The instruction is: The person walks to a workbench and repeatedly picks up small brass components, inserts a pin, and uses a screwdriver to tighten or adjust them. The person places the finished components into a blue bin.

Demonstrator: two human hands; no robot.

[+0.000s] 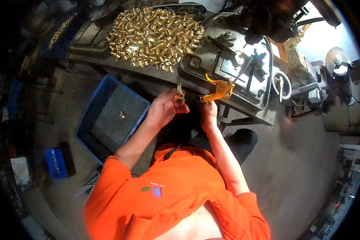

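My left hand (pixel 167 105) is closed around the lower part of a small brass fitting (pixel 179 89), whose flat tab points up between thumb and fingers. To its right, my right hand (pixel 208 112) grips the handle of an orange air blow gun (pixel 218 93). The gun's thin metal nozzle slants up and to the right over the bench, apart from the fitting. Beyond my hands, a large heap of similar brass fittings (pixel 152 36) lies on the bench. Left of my left hand stands a blue bin (pixel 93 111) with one brass piece (pixel 122 115) on its bottom.
The dark metal bench (pixel 138 69) runs across in front of me, with a grooved steel machine bed (pixel 227 66) on its right. Dark machinery (pixel 268 18) overhangs the far right. A white round container (pixel 282 86) sits beside the bench. A small blue box (pixel 56 163) is on the floor at left.
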